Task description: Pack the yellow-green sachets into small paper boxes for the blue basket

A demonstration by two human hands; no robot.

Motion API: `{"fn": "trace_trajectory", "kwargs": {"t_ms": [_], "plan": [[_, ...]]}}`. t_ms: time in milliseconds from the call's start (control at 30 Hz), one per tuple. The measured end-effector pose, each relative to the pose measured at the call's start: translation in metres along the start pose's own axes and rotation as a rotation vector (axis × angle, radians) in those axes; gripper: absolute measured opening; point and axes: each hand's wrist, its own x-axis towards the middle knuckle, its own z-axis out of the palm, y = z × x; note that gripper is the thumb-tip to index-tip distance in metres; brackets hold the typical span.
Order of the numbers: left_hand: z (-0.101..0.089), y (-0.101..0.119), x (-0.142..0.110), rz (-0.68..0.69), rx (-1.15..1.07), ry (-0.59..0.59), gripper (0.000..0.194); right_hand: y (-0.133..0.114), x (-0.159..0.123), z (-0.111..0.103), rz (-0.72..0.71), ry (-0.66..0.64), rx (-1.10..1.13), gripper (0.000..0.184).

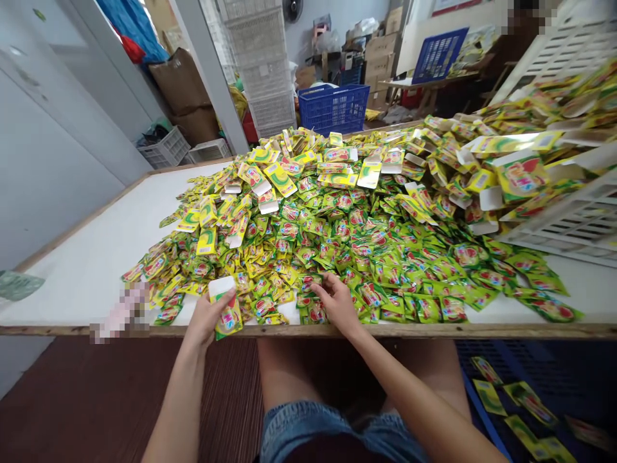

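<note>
Denim shorts [308, 424] closest. Beyond, white table [87, 244]: most work apparently left, judging by the broad heap of loose green sachets [400, 257], open yellow cartons [281, 179] atop. Blue crate [554, 366], lower right: several cartons [489, 397], perhaps finished. Left hand [206, 319] grips one open-flapped carton [228, 316] near the front edge. Right hand [340, 307] touches a small sachet [307, 283]; grip unclear.

Lighting: bright, diffuse over white tabletop [91, 257]; brown floor [96, 392] below dim. Glints on glossy green sachets [373, 294]. Wide-angle stretch at edges — white plastic crate [585, 204] skewed, soft. Pixelated patches — upper right, lower left.
</note>
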Motion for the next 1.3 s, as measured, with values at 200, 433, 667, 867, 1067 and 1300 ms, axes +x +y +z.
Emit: {"fn": "trace_trajectory", "kwargs": {"t_ms": [200, 433, 667, 867, 1067, 1300], "plan": [[0.009, 0.025, -0.026, 0.054, 0.028, -0.099, 0.053, -0.011, 0.0, -0.024, 0.015, -0.06, 0.053, 0.021], [0.076, 0.025, -0.052, -0.072, -0.012, -0.592, 0.059, -0.056, 0.001, -0.054, -0.247, -0.373, -0.112, 0.01], [0.121, -0.018, -0.047, -0.063, -0.097, -0.68, 0.05, -0.02, -0.008, -0.068, -0.101, -0.244, -0.21, 0.015], [0.136, -0.038, -0.05, 0.017, -0.131, -0.603, 0.046, -0.007, -0.013, -0.082, 0.029, -0.033, -0.143, 0.02], [0.153, -0.047, -0.069, 0.006, -0.07, -0.623, 0.041, -0.034, -0.015, -0.079, 0.043, -0.047, 0.215, 0.017], [0.161, -0.04, -0.079, 0.057, 0.016, -0.705, 0.029, -0.054, -0.014, -0.081, -0.199, -0.228, -0.336, 0.024]]}}
